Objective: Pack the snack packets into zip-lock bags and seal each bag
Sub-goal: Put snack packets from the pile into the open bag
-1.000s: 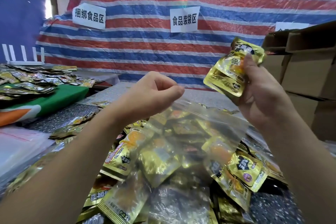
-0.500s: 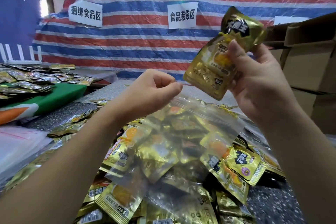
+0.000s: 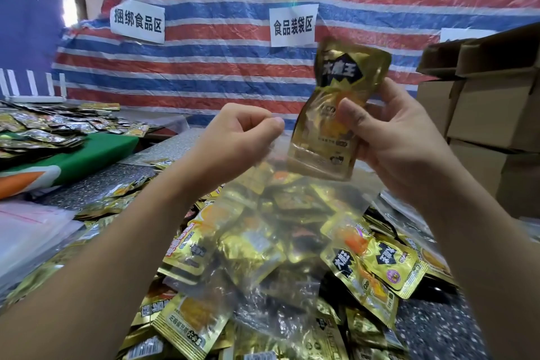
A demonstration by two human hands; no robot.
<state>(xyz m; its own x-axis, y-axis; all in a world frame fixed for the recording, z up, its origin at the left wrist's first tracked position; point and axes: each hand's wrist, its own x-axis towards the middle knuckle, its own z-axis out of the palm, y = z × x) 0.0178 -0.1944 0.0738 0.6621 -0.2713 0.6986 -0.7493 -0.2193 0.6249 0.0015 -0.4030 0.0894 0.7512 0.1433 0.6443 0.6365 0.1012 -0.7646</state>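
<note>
The right hand point(image 3: 391, 137) grips one shiny gold snack packet point(image 3: 333, 114) upright above a clear bag point(image 3: 292, 213), whose rim the left hand point(image 3: 233, 143) pinches; countless packets point(image 3: 380, 269) heap on the desk.

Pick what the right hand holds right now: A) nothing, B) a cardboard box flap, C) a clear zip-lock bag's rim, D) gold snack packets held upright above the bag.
D: the right hand grips gold snack packets upright over the clear zip-lock bag, whose rim the left hand pinches.
</note>
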